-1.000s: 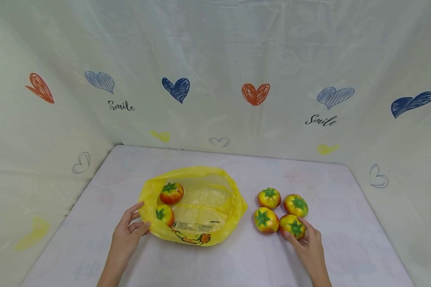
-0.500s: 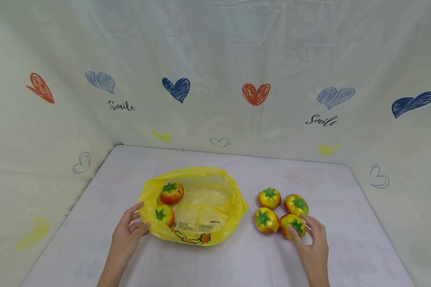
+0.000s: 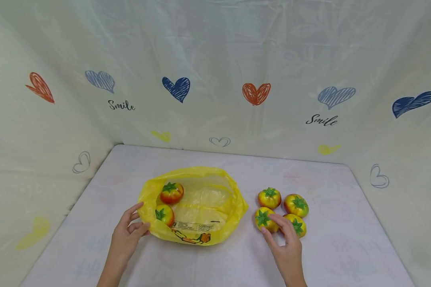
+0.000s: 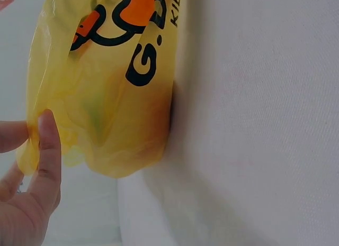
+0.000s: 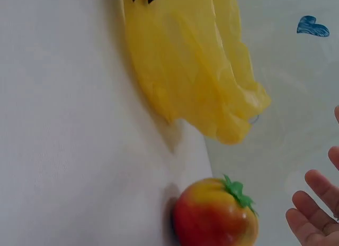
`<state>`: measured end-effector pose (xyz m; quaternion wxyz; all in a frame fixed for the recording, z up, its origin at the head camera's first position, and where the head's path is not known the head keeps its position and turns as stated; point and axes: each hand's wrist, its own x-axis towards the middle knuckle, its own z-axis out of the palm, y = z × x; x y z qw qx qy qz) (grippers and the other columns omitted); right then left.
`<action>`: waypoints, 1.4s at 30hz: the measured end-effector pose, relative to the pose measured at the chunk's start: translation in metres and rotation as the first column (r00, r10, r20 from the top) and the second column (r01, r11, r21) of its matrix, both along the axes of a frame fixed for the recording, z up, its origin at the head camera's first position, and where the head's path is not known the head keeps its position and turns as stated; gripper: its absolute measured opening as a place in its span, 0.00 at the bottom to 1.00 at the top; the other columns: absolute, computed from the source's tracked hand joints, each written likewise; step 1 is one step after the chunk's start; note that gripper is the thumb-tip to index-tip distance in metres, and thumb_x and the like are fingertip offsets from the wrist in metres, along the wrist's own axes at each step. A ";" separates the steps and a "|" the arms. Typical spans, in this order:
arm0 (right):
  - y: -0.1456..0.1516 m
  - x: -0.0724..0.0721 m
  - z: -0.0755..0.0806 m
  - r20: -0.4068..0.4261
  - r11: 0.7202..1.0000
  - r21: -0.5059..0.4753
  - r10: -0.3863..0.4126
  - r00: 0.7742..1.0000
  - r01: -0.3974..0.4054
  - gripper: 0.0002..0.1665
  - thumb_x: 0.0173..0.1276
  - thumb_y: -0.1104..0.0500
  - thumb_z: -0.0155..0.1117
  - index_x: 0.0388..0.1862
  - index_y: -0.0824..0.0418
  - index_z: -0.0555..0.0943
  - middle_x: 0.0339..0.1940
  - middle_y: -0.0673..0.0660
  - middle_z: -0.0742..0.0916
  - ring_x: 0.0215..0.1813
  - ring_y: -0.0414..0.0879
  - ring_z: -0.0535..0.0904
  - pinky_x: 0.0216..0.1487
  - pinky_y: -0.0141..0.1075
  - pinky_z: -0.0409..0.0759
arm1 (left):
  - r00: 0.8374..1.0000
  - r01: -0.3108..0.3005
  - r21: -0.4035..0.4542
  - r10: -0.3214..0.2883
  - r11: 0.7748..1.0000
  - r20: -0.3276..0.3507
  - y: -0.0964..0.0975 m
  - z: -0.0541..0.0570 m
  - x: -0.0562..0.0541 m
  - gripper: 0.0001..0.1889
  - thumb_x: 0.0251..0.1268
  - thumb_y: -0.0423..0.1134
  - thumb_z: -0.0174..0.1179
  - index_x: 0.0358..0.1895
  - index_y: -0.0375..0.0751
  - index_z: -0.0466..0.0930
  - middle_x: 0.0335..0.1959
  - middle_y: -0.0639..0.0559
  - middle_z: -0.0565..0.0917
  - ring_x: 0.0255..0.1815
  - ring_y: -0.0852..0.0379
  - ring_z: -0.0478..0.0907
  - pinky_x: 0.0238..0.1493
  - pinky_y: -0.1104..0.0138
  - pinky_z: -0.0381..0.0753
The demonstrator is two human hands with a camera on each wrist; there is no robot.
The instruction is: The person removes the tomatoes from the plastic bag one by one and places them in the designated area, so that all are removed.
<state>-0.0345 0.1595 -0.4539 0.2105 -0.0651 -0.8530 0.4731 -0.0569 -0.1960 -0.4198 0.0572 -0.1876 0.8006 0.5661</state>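
My left hand (image 3: 127,235) pinches the left rim of a yellow plastic bag (image 3: 233,229), thumb on one side and fingers on the other in the left wrist view. The bag's mouth gapes, and two red-yellow tomatoes with green leaf tops, a rear one (image 3: 172,195) and a front one (image 3: 168,216), lie inside at its left. Over the front-left loose tomato (image 3: 261,215) is my right hand (image 3: 287,247), fingers spread. In the right wrist view those fingers (image 5: 318,185) stand apart from the tomato (image 5: 212,214) seen there.
Beside that tomato sit three more: one behind (image 3: 269,198), one at the back right (image 3: 295,205) and one at the front right (image 3: 299,227), partly covered by my right hand. They share a white-covered table (image 3: 344,239). A heart-printed curtain (image 3: 215,59) rises behind.
My right hand has left the front-right tomato and moved left over the front-left one. The left hand and the bag look the same.
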 end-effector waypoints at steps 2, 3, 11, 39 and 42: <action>-0.010 0.000 0.004 0.030 1.000 -0.012 0.026 0.999 -0.026 0.22 0.53 0.61 0.72 0.49 0.57 0.79 0.50 0.48 0.81 0.53 0.26 0.70 0.55 0.09 0.62 | 1.000 0.001 0.003 -0.001 1.000 -0.001 0.000 0.000 0.000 0.32 0.65 0.29 0.53 0.71 0.49 0.54 0.62 0.40 0.65 0.33 0.72 0.76 0.39 0.75 0.82; -0.014 -0.001 0.004 0.045 0.999 -0.023 0.040 0.998 -0.039 0.22 0.54 0.60 0.72 0.49 0.56 0.79 0.50 0.48 0.81 0.54 0.26 0.70 0.56 0.10 0.62 | 1.000 0.002 0.005 -0.002 1.000 -0.002 0.000 0.000 0.000 0.32 0.65 0.29 0.53 0.71 0.49 0.54 0.62 0.40 0.65 0.33 0.72 0.76 0.39 0.75 0.82; -0.044 -0.008 0.000 0.100 0.984 -0.070 0.173 0.980 -0.166 0.21 0.55 0.54 0.71 0.49 0.50 0.79 0.51 0.41 0.81 0.56 0.33 0.72 0.59 0.25 0.72 | 1.000 0.003 0.009 -0.003 1.000 -0.004 0.001 0.001 0.000 0.32 0.65 0.29 0.53 0.71 0.49 0.54 0.62 0.41 0.65 0.33 0.72 0.76 0.39 0.74 0.82; -0.139 -0.051 0.008 0.226 0.735 -0.091 0.672 0.705 -0.671 0.23 0.65 0.54 0.61 0.59 0.53 0.75 0.60 0.53 0.76 0.63 0.49 0.71 0.62 0.45 0.73 | 1.000 0.007 0.004 -0.007 1.000 -0.012 0.000 0.000 0.000 0.32 0.64 0.29 0.53 0.70 0.49 0.55 0.62 0.39 0.66 0.32 0.72 0.77 0.39 0.74 0.83; -0.147 -0.056 0.011 0.263 0.704 -0.083 0.698 0.665 -0.706 0.22 0.66 0.54 0.60 0.59 0.53 0.75 0.62 0.56 0.76 0.63 0.50 0.71 0.62 0.44 0.73 | 1.000 0.006 0.006 -0.006 1.000 -0.009 0.000 0.000 0.000 0.32 0.64 0.29 0.53 0.70 0.49 0.55 0.62 0.39 0.66 0.33 0.72 0.77 0.39 0.74 0.82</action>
